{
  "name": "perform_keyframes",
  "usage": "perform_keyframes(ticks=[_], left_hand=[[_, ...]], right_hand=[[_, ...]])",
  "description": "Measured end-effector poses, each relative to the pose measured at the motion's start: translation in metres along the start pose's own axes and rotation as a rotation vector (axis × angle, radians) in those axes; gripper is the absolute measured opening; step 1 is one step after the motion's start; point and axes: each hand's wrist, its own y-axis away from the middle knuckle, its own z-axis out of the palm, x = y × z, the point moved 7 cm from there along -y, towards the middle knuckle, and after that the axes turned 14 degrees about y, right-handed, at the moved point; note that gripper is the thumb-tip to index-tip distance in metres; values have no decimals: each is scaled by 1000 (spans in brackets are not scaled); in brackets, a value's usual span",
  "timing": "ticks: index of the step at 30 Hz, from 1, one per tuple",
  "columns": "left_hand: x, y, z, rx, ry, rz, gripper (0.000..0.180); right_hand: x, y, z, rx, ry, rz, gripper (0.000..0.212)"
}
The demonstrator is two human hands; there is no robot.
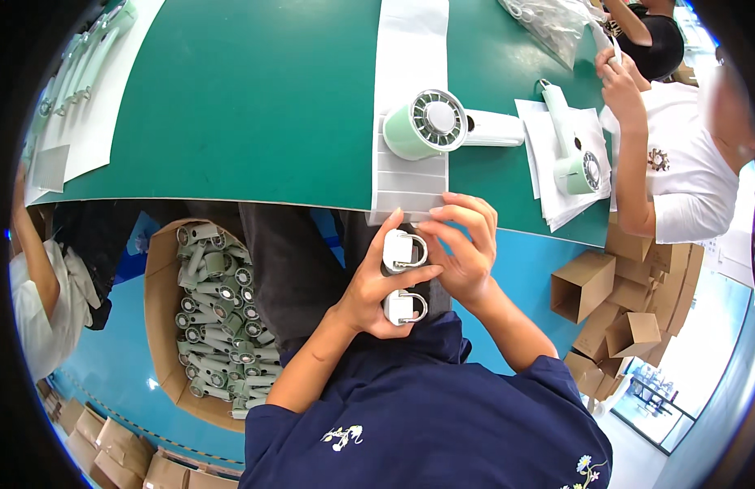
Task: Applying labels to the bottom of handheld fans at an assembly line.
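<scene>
My left hand [365, 289] is closed around two handheld devices seen end-on. Each shows a white end, the upper end [398, 249] and the lower end [399, 307], with a loop; they look like the handle ends of handheld fans. My right hand [469, 248] is beside the upper one, fingers bent and closed near my left fingertips. What it pinches, if anything, is too small to make out. Just beyond both hands, a strip of pale labels [410, 181] reaches the table edge. A pale green handheld fan [410, 130] with a white handle lies across it.
Below the green table [255, 106], a cardboard box [161, 326] full of handheld fans stands at left. Another fan [571, 147] rests on white papers at right, near a person in white [679, 163]. More fans [84, 69] lie far left. Empty cartons [585, 289] are stacked right.
</scene>
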Motion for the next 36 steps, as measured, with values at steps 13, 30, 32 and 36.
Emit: perform_keyframes(ticks=[13, 30, 32, 36], left_hand=[[34, -2, 39, 49, -144, 214, 51], [14, 0, 43, 11, -184, 201, 56], [17, -4, 43, 45, -146, 191, 47], [18, -5, 40, 69, -120, 171, 39]], right_hand=[[7, -10, -75, -505, -746, 515, 12], [-8, -4, -57, -656, -530, 509, 11], [-8, -4, -57, -648, -530, 512, 11], [-9, -3, -56, -616, -511, 519, 11]])
